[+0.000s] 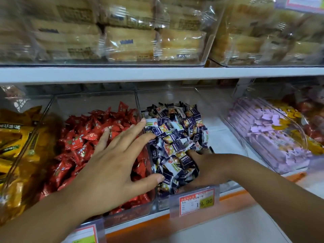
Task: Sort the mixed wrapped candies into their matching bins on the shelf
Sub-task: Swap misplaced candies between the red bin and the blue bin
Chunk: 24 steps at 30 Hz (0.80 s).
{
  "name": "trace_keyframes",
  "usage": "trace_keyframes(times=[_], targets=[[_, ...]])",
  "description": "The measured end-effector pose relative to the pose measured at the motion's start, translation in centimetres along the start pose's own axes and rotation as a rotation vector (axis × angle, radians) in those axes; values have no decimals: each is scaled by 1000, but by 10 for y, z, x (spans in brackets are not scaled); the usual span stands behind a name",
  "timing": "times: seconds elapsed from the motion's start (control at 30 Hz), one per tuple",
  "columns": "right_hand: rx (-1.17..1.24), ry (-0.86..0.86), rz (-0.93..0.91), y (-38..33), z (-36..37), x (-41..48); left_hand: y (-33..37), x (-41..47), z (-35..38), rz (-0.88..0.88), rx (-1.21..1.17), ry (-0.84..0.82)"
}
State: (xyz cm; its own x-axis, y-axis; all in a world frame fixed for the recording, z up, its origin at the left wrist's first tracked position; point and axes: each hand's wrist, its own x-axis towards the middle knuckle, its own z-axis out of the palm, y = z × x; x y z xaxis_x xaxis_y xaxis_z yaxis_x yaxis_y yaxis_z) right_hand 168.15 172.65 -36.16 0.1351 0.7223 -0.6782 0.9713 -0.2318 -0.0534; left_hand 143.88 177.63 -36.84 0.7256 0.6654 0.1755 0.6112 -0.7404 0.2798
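Near the camera, the left hand (119, 155) and the right hand (201, 165) are reaching into two neighbouring clear bins on the lower shelf.

At far left, yellow packets (15, 137) are lying in their own bin. Beside them, red wrapped candies (78, 142) are filling the next bin. The left hand is spreading flat over them, fingers straight and apart, holding nothing. Its index and middle fingertips and its thumb tip are crossing the clear divider (138, 102) and lying against the heap of navy-and-white candies (177, 134). The right hand is digging into the near right of that heap. Its fingers are buried among the wrappers, so it cannot be told whether they are gripping any. A price tag (197, 202) on this bin's front is showing 19.90, and its other print is too blurred to read. Further right, pale purple wrapped bars (273, 137) are lying in another clear bin.
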Motion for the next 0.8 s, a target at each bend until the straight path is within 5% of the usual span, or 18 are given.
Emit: trace_keyframes(times=[0.43, 0.6, 0.7, 0.8], targets=[[596, 231, -128, 14, 8, 14, 3, -1, -6, -16, 12, -59], [835, 459, -178, 12, -7, 15, 1, 0, -5, -13, 22, -61], [850, 592, -230, 11, -25, 19, 2, 0, -4, -12, 11, -59], [780, 528, -352, 5, -39, 11, 2, 0, -4, -18, 3, -56]])
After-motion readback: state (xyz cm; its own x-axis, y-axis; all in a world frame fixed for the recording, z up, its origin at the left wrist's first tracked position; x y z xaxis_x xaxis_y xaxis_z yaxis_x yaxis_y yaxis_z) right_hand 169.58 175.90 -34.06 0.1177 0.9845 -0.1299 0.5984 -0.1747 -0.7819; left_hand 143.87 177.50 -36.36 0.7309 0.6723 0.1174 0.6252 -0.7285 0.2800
